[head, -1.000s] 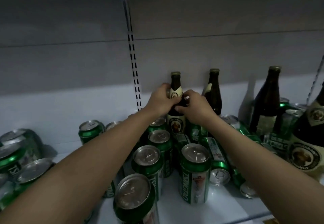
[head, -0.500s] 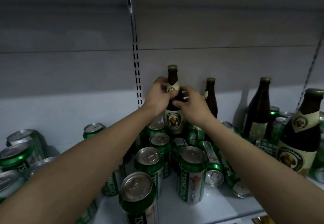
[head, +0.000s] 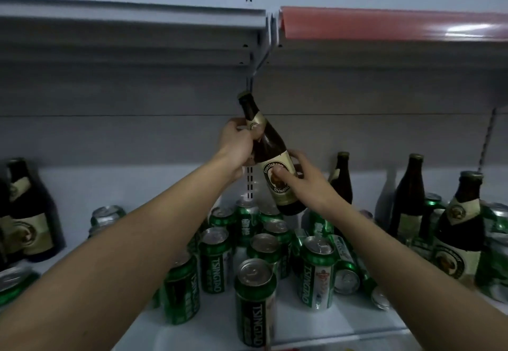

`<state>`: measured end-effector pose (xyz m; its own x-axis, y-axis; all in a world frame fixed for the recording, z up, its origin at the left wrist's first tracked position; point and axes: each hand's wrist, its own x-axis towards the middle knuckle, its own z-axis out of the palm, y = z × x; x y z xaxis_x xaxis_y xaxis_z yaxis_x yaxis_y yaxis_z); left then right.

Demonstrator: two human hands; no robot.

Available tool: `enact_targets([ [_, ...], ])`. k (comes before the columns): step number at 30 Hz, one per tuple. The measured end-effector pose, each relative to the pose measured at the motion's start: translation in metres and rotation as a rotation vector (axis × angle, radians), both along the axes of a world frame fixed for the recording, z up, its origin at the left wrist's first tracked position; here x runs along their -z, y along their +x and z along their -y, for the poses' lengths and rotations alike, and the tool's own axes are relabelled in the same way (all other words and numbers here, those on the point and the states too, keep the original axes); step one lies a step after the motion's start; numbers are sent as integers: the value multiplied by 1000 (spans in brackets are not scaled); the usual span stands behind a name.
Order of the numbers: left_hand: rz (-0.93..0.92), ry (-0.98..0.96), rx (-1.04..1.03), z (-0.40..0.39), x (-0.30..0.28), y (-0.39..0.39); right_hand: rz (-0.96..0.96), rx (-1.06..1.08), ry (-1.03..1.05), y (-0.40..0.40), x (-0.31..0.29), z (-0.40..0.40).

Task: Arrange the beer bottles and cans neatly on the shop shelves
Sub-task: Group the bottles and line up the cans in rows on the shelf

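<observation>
Beer bottle (head: 270,155) held in the air above the shelf (head: 192,331), tilted with its cap toward the upper left, gripped at the neck by the left hand (head: 237,144), fingers curled round the neck label. Right hand (head: 298,179) clasped round the lower body, thumb pressed on the round main label. Directly beneath both hands, a loose cluster of green Tsingtao cans (head: 254,301), most upright, a few lying on their sides. To the right of the right hand, three more brown bottles (head: 409,199) standing near the back panel. Far left of the left hand, another bottle (head: 26,213) upright. Overhead, a red price strip (head: 384,23) on the upper shelf's edge.
</observation>
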<state>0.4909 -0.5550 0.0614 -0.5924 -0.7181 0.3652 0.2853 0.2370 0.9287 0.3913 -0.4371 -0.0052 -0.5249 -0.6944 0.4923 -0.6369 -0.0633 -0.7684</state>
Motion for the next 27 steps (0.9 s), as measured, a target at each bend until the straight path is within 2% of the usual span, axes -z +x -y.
enact_targets([
  [6,3,53,-27,-3,-4,51,62,-78,-69,37,6,9],
  [11,2,-31,-71,2,5,92,121,-173,-105,75,-1,18],
  [17,168,-123,-99,5,13,140,216,-248,-108,124,-3,35],
  [27,60,-176,-293,40,15,215,226,-376,17,189,-13,77],
])
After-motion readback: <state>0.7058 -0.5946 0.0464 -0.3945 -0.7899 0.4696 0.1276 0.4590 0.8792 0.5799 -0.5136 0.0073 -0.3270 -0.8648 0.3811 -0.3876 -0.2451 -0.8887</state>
